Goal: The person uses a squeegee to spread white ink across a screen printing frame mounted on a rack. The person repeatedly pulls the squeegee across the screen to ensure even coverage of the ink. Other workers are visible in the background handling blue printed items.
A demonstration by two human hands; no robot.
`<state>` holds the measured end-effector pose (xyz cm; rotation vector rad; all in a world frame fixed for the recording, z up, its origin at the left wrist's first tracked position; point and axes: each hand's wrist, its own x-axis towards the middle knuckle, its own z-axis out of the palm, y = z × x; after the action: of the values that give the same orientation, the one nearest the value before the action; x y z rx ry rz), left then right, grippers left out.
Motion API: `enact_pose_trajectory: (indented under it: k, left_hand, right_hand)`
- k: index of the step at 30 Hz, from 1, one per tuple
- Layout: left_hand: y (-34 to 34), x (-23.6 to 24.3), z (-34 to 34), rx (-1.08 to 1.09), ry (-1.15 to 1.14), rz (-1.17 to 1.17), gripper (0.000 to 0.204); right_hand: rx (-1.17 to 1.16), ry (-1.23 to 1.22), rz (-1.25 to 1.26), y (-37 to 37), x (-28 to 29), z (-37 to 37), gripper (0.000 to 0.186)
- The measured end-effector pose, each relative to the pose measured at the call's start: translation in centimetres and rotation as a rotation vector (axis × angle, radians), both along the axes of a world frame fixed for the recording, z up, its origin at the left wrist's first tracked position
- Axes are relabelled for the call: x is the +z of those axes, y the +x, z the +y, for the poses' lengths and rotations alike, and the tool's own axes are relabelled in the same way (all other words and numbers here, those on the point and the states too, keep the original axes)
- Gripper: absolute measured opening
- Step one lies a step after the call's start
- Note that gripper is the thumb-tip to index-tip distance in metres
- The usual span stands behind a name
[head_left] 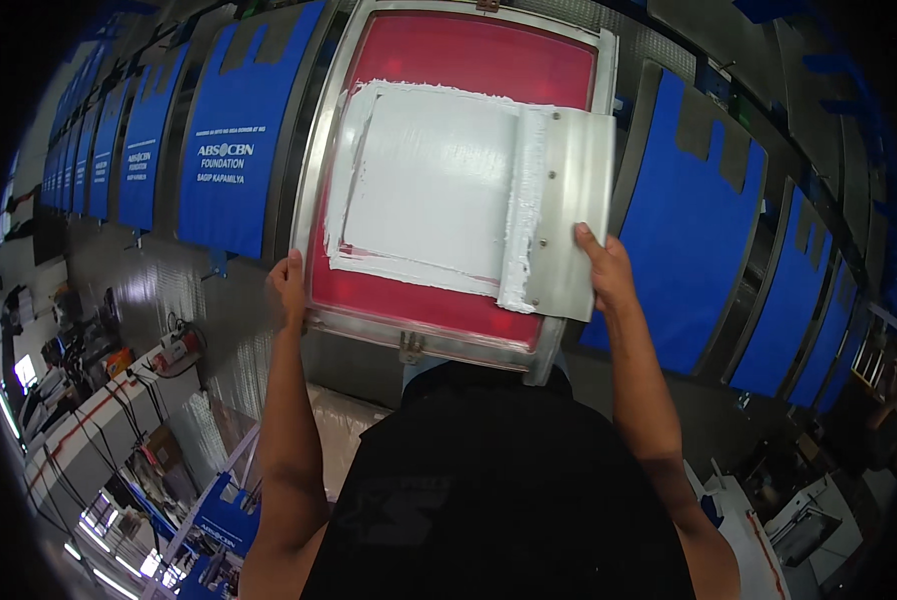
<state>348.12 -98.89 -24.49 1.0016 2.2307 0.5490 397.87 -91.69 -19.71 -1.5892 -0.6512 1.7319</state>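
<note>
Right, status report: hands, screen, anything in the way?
Left hand at left edge of silver frame. Right hand gripping metal squeegee. White paste on red screen. No obstruction apparent.

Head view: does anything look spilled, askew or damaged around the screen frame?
Nothing clearly stands out. The white paste has ragged edges, but what shows lies on the red screen and along the metal blade, with no visible spill on the blue panels.
</note>
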Motion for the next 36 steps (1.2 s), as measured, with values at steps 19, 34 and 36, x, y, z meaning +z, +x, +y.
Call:
enact_pose_trajectory:
  k: [19, 34, 36]
  left_hand:
    - [32.4, 1.7, -5.3, -0.309, 0.161, -0.279, 0.049]
    - [39.5, 0.5, -6.9, -0.260, 0.192, -0.212, 0.059]
    - [40.5, 1.0, -6.9, -0.241, 0.184, -0.155, 0.058]
  right_hand:
    - [-0.565, 0.079, -0.311, 29.1, 2.6, -14.0, 0.047]
    - [-0.320, 0.079, -0.121, 36.3, 0.9, -9.3, 0.045]
    - [-0.299, 0.081, -0.113, 36.6, 0.3, -9.0, 0.045]
